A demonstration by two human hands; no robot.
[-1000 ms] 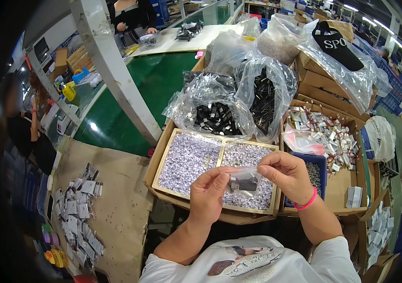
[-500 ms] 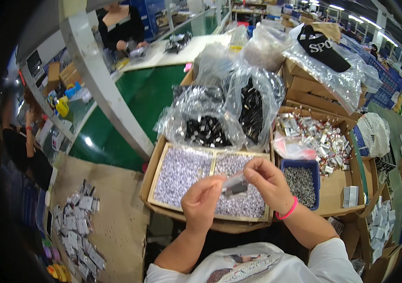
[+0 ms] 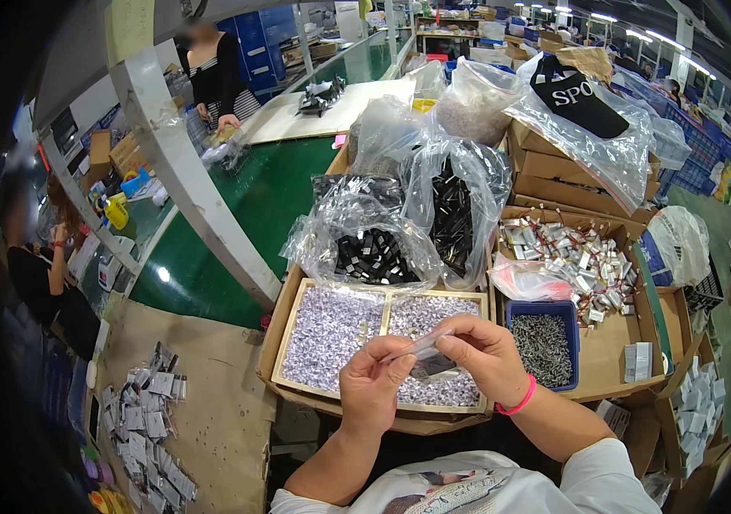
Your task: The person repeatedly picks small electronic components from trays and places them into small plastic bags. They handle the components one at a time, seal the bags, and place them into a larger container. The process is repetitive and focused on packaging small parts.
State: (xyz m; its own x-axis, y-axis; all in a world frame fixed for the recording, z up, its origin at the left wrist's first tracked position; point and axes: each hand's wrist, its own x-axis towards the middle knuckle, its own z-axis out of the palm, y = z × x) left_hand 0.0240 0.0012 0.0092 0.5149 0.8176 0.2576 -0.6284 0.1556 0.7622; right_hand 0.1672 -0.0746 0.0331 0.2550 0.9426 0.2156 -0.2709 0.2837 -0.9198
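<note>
A small clear zip bag (image 3: 424, 348) with a dark piece inside hangs between my two hands. My left hand (image 3: 372, 383) pinches one end of its upper edge between thumb and fingers. Closed on the other end, my right hand (image 3: 484, 353) wears a pink band at the wrist. Both hands hover over a wooden tray (image 3: 383, 321) with two compartments, each full of small whitish pieces. The fingers partly cover the bag, so what lies in it shows only in part.
Behind the tray, open plastic bags (image 3: 468, 171) hold small black parts. At right stand a blue bin (image 3: 515, 347) of metal pieces and a carton (image 3: 601, 368) with wired silver parts. Filled packets (image 3: 136, 420) lie on cardboard at left. A slanted metal post (image 3: 185, 163) rises nearby.
My hands have come a little closer together, and the bag's upper edge is now pinched from both sides. Across the green table, a person has stood more upright and moved a plastic bag nearer.
</note>
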